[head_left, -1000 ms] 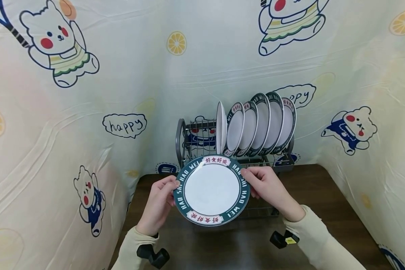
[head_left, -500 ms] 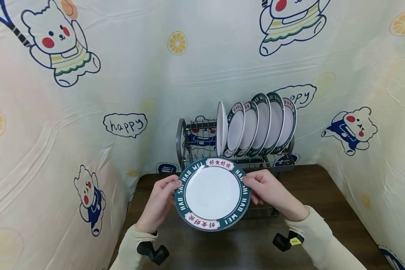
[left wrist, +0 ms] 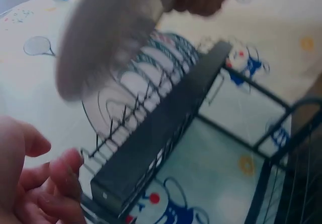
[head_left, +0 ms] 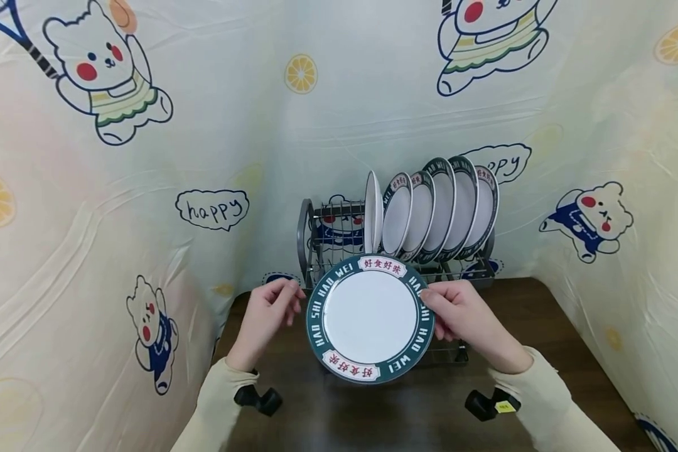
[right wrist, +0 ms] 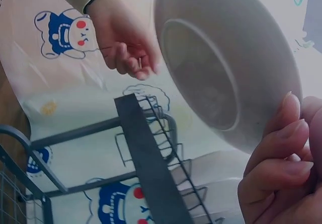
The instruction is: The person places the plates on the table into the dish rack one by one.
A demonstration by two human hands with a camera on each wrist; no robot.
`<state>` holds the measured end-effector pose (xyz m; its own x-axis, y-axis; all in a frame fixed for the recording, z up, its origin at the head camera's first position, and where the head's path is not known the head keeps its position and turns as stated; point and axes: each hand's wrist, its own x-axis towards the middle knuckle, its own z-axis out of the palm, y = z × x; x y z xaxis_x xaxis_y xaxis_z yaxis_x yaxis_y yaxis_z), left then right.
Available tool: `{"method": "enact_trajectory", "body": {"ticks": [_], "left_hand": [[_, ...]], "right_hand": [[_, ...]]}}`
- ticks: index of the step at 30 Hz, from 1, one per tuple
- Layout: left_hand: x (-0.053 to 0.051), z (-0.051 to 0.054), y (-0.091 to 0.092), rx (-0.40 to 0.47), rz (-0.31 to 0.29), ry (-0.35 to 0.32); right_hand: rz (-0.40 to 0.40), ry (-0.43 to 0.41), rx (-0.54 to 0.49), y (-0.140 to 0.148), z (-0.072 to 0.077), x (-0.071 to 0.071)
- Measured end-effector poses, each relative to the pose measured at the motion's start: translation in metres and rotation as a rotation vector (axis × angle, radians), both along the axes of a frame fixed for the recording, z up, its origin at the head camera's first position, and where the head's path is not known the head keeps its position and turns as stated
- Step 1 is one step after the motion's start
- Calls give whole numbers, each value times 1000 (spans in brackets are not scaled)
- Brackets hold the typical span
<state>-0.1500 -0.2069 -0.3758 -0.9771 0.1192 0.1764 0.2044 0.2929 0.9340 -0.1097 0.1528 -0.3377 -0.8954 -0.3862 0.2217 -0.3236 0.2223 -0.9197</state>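
A white plate [head_left: 370, 317] with a green lettered rim hangs in the air, its face toward the head camera. My right hand [head_left: 460, 314] pinches its right edge, thumb on the rim and fingers behind; the right wrist view shows the plate's pale underside [right wrist: 211, 68]. My left hand [head_left: 268, 317] is off the plate, a small gap from its left edge, with loosely bent fingers holding nothing. In the left wrist view the left hand [left wrist: 43, 178] has thumb and fingertips apart. Behind the held plate, several similar plates [head_left: 443, 207] stand on edge in a dish rack [head_left: 305, 242].
The grey metal rack has a lower tier, partly hidden by the held plate. It stands at the back of a dark wooden table [head_left: 294, 402]. A patterned curtain [head_left: 215, 144] surrounds the table at the back and sides.
The left hand has let go of the plate's left edge. The plate, now in the right hand alone, has moved slightly right. The racked plates stay put.
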Motion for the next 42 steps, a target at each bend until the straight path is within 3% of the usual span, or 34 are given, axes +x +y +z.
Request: {"method": "enact_trajectory", "body": {"ticks": [5, 11, 15, 22, 30, 37, 42], "left_hand": [[-18, -3, -5, -88, 119, 78], [-33, -2, -5, -144, 173, 116], [-40, -1, -1, -119, 185, 155], [-46, 2, 8, -110, 217, 191], [-50, 0, 12, -202, 203, 241], [-48, 6, 13, -238, 212, 224], [-49, 7, 15, -261, 212, 219]], "right_hand": [[-38, 41, -10, 6, 10, 3], [-71, 70, 7, 13, 24, 3], [-105, 81, 36, 15, 35, 3], [-179, 110, 108, 16, 63, -1], [-252, 192, 171, 14, 93, -14], [-290, 284, 232, -1, 122, -27], [-320, 382, 330, -15, 140, -36]]}}
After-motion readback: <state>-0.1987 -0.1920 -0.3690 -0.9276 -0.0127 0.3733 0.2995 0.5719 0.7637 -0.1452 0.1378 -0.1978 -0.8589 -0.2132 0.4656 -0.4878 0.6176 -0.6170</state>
